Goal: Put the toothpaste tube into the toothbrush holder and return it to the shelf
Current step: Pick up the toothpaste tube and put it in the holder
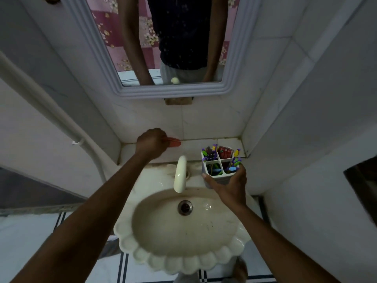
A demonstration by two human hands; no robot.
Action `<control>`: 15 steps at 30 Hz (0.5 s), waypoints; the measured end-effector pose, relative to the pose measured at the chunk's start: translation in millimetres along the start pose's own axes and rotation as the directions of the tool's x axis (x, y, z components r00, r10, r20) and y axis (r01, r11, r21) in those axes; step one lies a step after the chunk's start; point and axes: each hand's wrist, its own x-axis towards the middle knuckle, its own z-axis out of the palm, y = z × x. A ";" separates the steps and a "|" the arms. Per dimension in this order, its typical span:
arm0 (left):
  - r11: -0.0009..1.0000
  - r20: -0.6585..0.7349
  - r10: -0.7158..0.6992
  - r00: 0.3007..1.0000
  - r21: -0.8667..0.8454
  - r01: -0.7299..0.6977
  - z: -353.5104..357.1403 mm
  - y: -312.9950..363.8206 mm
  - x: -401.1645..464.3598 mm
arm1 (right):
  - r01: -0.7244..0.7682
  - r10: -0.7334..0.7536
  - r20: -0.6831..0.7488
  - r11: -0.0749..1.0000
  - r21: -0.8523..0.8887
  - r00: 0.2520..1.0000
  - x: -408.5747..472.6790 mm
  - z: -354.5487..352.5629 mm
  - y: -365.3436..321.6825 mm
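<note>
A red toothpaste tube [173,142] lies on the tiled shelf [193,147] behind the sink, and my left hand [150,143] is closed around its left end. A white toothbrush holder [221,162] with four compartments holds several purple and green toothbrushes and a red packet. My right hand [230,183] grips the holder from below and in front, holding it just above the sink's back right rim, in front of the shelf.
A cream scalloped sink [183,231] lies below, with a cream tap [180,174] between my hands. A framed mirror [173,43] hangs on the back wall. Tiled walls close in on both sides, and a white pipe [51,111] runs down the left wall.
</note>
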 end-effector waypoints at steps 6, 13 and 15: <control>0.934 -0.208 0.171 0.963 -0.278 -0.226 -63.8 73.7 -48.6 | -0.012 0.014 0.058 0.999 -0.033 0.998 0.5 -4.0 0.7; 0.842 -0.097 0.334 0.938 -0.417 -0.343 -60.6 132.0 -82.5 | -0.007 0.012 0.075 0.998 -0.068 0.997 0.3 -9.7 -6.8; 0.869 -0.090 0.342 0.935 -0.349 -0.352 -47.4 138.1 -85.3 | -0.005 0.012 0.096 0.997 -0.073 0.995 1.2 -11.6 -6.9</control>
